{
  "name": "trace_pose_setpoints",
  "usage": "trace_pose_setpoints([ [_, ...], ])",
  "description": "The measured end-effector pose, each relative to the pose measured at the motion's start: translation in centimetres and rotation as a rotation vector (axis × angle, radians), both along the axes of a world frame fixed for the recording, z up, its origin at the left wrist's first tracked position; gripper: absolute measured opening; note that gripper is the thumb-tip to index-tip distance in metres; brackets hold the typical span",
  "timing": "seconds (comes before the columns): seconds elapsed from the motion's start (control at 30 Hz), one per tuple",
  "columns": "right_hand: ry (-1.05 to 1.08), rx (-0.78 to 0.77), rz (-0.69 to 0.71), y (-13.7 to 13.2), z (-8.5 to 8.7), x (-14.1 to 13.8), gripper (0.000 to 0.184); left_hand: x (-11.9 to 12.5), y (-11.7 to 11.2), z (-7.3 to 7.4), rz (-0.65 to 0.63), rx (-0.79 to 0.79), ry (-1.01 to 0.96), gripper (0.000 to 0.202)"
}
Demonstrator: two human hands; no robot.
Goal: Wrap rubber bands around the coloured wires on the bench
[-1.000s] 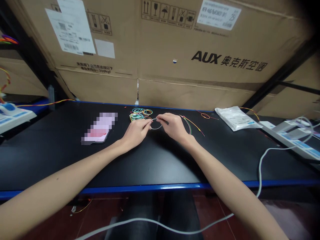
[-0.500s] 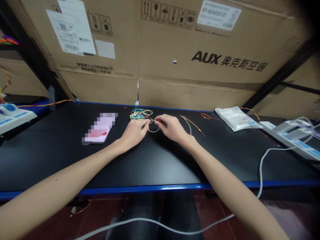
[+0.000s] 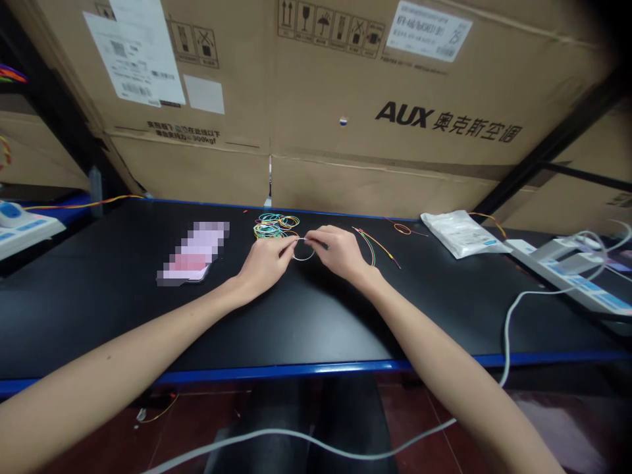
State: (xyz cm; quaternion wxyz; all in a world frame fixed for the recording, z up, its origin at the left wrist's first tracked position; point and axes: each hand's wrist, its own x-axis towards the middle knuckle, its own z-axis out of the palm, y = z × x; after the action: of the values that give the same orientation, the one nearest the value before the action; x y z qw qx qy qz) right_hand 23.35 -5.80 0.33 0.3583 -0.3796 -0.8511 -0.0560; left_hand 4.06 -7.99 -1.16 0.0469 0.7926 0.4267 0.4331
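My left hand (image 3: 266, 261) and my right hand (image 3: 337, 252) meet over the far middle of the black table (image 3: 296, 316). Both pinch a thin white wire (image 3: 302, 255), which hangs between them as a small loop. Just behind the hands lies a pile of coiled coloured wires (image 3: 275, 226) in green, yellow, teal and orange. A few straight coloured wires (image 3: 376, 245) lie to the right of my right hand.
A blurred pink flat object (image 3: 193, 253) lies left of my hands. A white plastic bag (image 3: 461, 233) and white power strips (image 3: 573, 271) sit at the right, a grey cable (image 3: 508, 322) drooping over the front edge. Large cardboard boxes (image 3: 345, 105) wall off the back.
The white loop has shrunk and my fingertips have come closer together. The view has shifted slightly.
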Motion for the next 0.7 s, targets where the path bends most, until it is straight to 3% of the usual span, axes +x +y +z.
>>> trace_pose_setpoints([
  [0.3,-0.091,-0.019,0.082,-0.7,1.1,0.2,0.024,-1.0,0.4,0.3,0.039,0.212,0.257,0.028],
  [0.5,0.008,0.003,0.056,-0.5,1.1,0.2,0.015,-0.4,-0.1,1.0,0.056,0.114,0.069,0.024],
  [0.7,0.031,0.051,0.001,-0.4,0.5,-0.3,0.015,0.1,-0.2,0.5,-0.013,-0.008,-0.046,0.022],
])
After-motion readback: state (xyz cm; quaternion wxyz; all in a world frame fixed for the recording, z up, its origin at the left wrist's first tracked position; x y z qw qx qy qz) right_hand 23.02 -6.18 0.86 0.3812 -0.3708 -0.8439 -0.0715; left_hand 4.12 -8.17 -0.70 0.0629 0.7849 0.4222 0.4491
